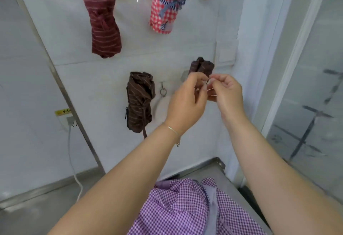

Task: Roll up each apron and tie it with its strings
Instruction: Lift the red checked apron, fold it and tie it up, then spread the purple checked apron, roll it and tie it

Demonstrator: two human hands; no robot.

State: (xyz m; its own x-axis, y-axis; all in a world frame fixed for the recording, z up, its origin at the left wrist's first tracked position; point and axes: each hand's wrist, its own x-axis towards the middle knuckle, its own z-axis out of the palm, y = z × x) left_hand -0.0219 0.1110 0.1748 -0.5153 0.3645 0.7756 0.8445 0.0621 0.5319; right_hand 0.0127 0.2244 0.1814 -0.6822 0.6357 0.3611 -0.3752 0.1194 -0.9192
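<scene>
Reaching up w/ both hands, left hand (186, 97) & right hand (227, 93) pinching hook by brown apron (202, 66).

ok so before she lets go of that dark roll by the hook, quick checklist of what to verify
1. Both hands at the small dark brown striped apron roll: ok; left hand and right hand meet just below it.
2. Loop seated on the wall hook: cannot tell, fingers hide it.
3. Roll tied with its strings: cannot tell.
4. Brown striped rolled apron hanging tied: ok.
5. Red polka-dot rolled apron tied: ok.
6. Purple gingham apron rolled: not ok, lying loose on the metal table.
</scene>
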